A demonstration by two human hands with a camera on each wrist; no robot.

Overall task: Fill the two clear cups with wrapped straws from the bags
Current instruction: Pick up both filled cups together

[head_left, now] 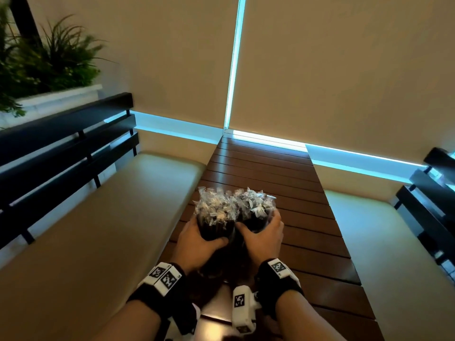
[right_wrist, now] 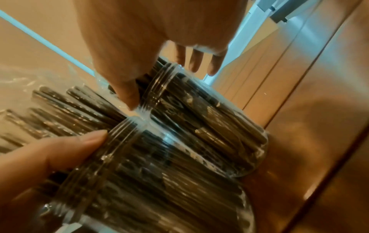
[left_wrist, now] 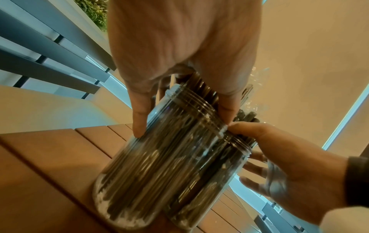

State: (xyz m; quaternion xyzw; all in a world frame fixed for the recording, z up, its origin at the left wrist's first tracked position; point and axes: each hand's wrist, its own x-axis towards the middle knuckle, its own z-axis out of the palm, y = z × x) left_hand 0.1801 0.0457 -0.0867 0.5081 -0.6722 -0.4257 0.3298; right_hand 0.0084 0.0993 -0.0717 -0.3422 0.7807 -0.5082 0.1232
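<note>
Two clear cups stand side by side, touching, on the brown slatted table [head_left: 283,168], both packed with black straws in clear wrappers [head_left: 234,203] that stick out of the tops. My left hand [head_left: 206,232] grips the left cup [head_left: 216,230], thumb on the near side, fingers round the far side. My right hand [head_left: 258,221] grips the right cup [head_left: 256,222] near its rim. In the left wrist view the left hand [left_wrist: 183,121] holds the left cup [left_wrist: 159,157] just below its ribbed rim. In the right wrist view the right hand [right_wrist: 163,82] wraps the right cup [right_wrist: 209,126]. The wrist views are motion-blurred.
Cream cushioned benches [head_left: 98,217] [head_left: 394,242] with dark slatted backs flank the narrow table. A white planter with green plants [head_left: 49,65] sits behind the left bench. Beige blinds [head_left: 344,70] close off the table's far end.
</note>
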